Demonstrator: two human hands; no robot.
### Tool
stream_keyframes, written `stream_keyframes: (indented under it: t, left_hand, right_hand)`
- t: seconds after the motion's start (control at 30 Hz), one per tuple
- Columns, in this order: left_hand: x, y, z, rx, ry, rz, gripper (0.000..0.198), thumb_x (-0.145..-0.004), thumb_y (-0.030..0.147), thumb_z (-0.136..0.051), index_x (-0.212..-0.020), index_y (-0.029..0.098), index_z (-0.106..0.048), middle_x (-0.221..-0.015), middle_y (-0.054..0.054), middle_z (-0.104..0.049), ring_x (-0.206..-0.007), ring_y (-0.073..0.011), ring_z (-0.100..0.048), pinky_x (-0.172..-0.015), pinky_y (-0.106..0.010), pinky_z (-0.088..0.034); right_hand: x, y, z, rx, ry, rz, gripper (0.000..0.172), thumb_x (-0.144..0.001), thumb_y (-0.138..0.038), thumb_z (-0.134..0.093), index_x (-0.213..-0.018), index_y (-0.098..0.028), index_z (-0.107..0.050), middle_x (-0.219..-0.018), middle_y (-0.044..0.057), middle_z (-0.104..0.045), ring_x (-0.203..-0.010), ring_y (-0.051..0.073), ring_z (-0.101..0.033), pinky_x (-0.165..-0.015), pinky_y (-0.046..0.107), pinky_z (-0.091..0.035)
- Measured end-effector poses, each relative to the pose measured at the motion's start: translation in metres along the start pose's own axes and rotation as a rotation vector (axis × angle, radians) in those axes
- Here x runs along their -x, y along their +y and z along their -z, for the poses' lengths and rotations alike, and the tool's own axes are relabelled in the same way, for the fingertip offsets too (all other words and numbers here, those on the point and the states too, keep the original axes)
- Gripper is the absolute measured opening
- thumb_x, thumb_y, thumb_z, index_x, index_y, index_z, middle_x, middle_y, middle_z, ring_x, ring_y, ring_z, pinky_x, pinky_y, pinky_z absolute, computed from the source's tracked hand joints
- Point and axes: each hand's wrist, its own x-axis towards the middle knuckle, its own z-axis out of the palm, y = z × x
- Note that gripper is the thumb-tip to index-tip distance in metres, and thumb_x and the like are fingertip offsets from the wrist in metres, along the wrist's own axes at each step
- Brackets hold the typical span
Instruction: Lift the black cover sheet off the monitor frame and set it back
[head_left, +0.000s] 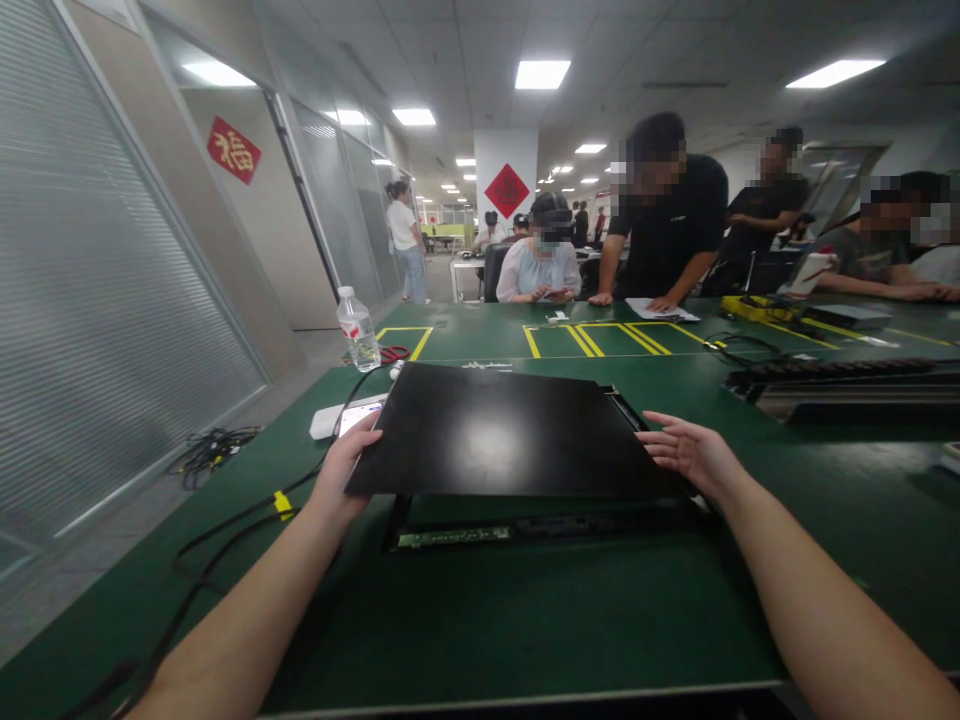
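A flat, glossy black panel [495, 440] is tilted above the table, with light reflected at its middle. My left hand [346, 475] grips its left edge, thumb on top and the other fingers underneath. By the right edge, my right hand [694, 455] has its fingers stretched out and apart, the tips close to the panel; whether they touch it I cannot tell. Beneath lies a black frame [600, 524] with a green circuit board [454, 538] along its near side. The panel hides most of the frame.
On the green table [525, 620], a phone [358, 416], a water bottle [358, 330] and red-handled scissors [394, 353] lie or stand at the far left. Black cables [247, 520] run along the left. Long black parts [847, 390] lie at right. Several people are beyond the table.
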Motion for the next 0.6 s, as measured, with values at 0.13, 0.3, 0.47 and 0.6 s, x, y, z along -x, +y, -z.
stream_keyframes:
  t: [0.13,0.3,0.47,0.6]
  left_hand:
    - [-0.003,-0.003,0.006,-0.021,-0.027,-0.014,0.049,-0.056,0.015,-0.081,-0.105,0.014,-0.084,-0.090,-0.005,-0.084,-0.085,-0.0262,-0.080,-0.072,-0.028,-0.065]
    - [-0.003,-0.010,0.008,-0.059,-0.024,-0.048,0.056,-0.059,0.020,-0.084,-0.114,0.014,-0.083,-0.102,-0.007,-0.086,-0.102,-0.0326,-0.080,-0.083,-0.035,-0.066]
    - [0.001,-0.012,0.005,-0.064,0.004,-0.051,0.059,-0.056,0.022,-0.087,-0.114,0.013,-0.083,-0.102,-0.010,-0.086,-0.105,-0.0345,-0.080,-0.087,-0.034,-0.065]
    - [0.000,-0.014,0.007,-0.076,0.007,-0.040,0.061,-0.055,0.022,-0.090,-0.116,0.014,-0.083,-0.103,-0.009,-0.086,-0.102,-0.0330,-0.080,-0.084,-0.034,-0.065]
  right_hand:
    - [0.004,-0.002,-0.004,0.029,0.060,0.035,0.055,-0.074,-0.024,-0.063,-0.129,-0.019,-0.068,-0.094,0.013,-0.082,-0.074,0.021,-0.074,-0.058,0.027,-0.053]
    - [0.002,-0.001,-0.002,0.040,0.092,0.104,0.051,-0.072,-0.029,-0.065,-0.122,-0.018,-0.068,-0.087,0.014,-0.081,-0.056,0.017,-0.060,-0.046,0.025,-0.038]
    - [-0.002,0.002,0.000,0.066,0.103,0.107,0.051,-0.072,-0.032,-0.064,-0.120,-0.017,-0.065,-0.081,0.016,-0.080,-0.042,0.012,-0.037,-0.040,0.024,-0.022]
    - [-0.006,0.006,0.000,0.104,0.134,0.128,0.046,-0.074,-0.037,-0.064,-0.116,-0.018,-0.066,-0.080,0.016,-0.079,-0.039,0.011,-0.031,-0.039,0.024,-0.017]
